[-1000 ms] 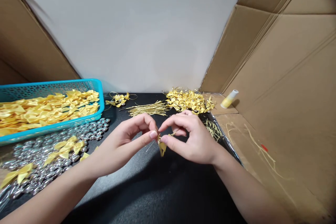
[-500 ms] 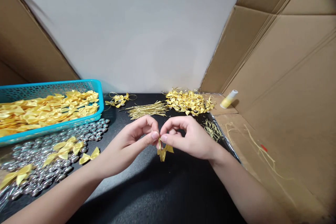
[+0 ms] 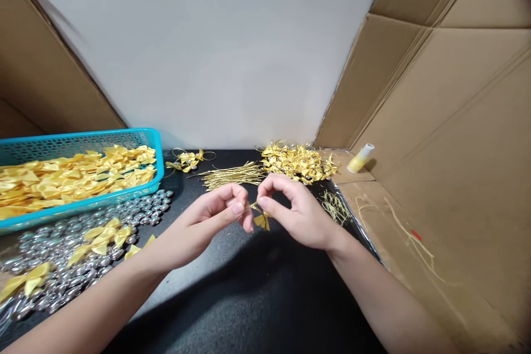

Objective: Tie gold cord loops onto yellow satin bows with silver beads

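Observation:
A thin gold cord (image 3: 254,206) runs between my two hands above the black table. My left hand (image 3: 222,211) pinches one part of it between thumb and forefinger, the other fingers curled. My right hand (image 3: 290,207) is closed on the cord a short way to the right, thumb against forefinger. Just below the right fingertips hangs a yellow ribbon bow (image 3: 262,221), partly hidden by the fingers. Whether a bead is on it I cannot tell.
A blue basket (image 3: 160,177) of yellow bows stands at the left, with silvery beads (image 3: 95,243) in front. Behind my hands lie gold cords (image 3: 232,175) and a pile of finished-looking bows (image 3: 296,161). Cord scraps (image 3: 335,207) and a thread spool (image 3: 360,158) are at the right.
My hands have drawn slightly apart, the right one rising a little. The bow, earlier hanging lower between them, now hangs higher, under the right fingers.

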{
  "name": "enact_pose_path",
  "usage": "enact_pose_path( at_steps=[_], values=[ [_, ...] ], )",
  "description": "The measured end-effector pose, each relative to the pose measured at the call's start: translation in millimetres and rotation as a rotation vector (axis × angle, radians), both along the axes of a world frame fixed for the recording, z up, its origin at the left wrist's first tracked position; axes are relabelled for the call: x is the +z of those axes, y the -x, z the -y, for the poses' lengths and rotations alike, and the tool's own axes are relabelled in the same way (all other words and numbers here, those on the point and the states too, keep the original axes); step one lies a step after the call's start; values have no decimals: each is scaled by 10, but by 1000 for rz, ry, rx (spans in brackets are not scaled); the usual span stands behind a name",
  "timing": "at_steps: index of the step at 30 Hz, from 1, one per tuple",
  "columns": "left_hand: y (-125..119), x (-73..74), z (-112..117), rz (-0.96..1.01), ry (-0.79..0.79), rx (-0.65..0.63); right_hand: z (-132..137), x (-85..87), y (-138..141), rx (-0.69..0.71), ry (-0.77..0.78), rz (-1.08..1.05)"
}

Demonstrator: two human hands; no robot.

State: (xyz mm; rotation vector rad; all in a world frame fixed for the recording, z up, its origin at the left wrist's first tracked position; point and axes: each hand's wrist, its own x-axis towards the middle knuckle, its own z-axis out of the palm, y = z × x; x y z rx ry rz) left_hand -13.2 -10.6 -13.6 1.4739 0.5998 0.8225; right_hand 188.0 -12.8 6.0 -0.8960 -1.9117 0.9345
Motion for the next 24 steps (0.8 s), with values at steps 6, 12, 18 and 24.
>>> enact_pose_path(
  at_steps=[6, 12, 18, 24],
  values=[
    [60, -21, -33, 1, 9, -35, -91, -46, -62, 6, -27, -27],
    [112, -6, -39, -20, -29, 70, -179, -76, -96, -8, -12, -100],
    [71, -47, -59, 22, -38, 153, -140, -94, -22, -66, 125, -250],
    [-3, -45, -27, 30, 43, 160, -110, -143, 69, -162, 330, -441]
  ],
)
